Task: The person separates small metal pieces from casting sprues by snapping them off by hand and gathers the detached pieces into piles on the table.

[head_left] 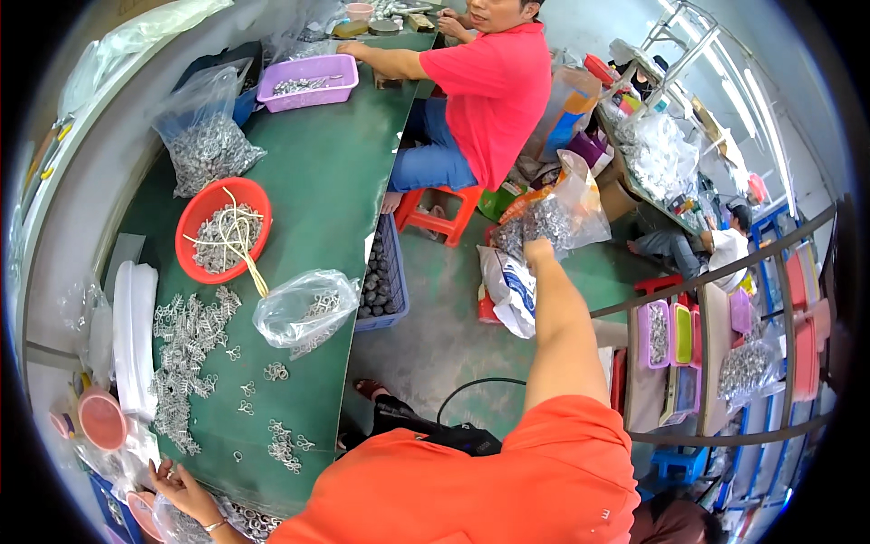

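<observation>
At the lower left edge of the table, my left hand (184,494) has its fingers apart with nothing held, close to the end of a roll of white plastic film (136,335). My right arm stretches out over the aisle. There my right hand (539,250) is closed at the near side of a clear plastic bag (582,204) of small grey metal parts; its fingertips are hidden. Below that hand lies a white sack (507,288) with blue print. On the green table (313,195) are a heap of looped metal pieces (186,363) and smaller clusters (284,446).
A red basin (184,240) of metal parts with cord, a clear bag (304,313), a fuller bag (204,145) and a purple tray (308,83) stand on the table. A co-worker (489,91) sits at its far side. A blue crate (388,272) is beneath the edge.
</observation>
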Available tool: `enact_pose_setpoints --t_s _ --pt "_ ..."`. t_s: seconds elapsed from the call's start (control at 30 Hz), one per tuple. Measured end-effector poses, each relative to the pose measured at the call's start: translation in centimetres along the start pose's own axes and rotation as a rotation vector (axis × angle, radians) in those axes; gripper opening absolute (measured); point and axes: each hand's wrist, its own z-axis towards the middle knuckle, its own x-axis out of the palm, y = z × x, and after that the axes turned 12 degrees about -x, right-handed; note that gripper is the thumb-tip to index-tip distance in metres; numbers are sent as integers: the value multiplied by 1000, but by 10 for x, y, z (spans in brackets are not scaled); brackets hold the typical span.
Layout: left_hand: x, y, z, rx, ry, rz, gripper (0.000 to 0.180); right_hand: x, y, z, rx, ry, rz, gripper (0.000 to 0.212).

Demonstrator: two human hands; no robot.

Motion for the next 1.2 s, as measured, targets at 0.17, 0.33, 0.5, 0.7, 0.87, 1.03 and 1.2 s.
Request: enact_pose_setpoints --t_s 0.17,0.33,0.5,0.7,0.87,1.03,1.2 --pt "-12 1 -14 -55 -59 -7 51 -14 17 1 112 226 95 18" --pt "3 -13 -21 -45 -29 -10 51 -21 3 20 262 482 95 16" --pt "27 -10 -33 4 95 -138 45 -24 94 -17 62 229 657 12" --pt "67 -99 -76 -555 585 -553 29 -65 307 -192 -969 603 927 19" --pt "96 -145 -95 -783 991 -882 48 -33 352 -354 -1836 773 981 18" --pt "67 -98 -93 -768 725 -1103 24 -32 352 -422 -1678 1183 1019 33" --pt "-21 20 -57 -313 -341 -24 27 16 344 -424 -1283 1403 738 12"
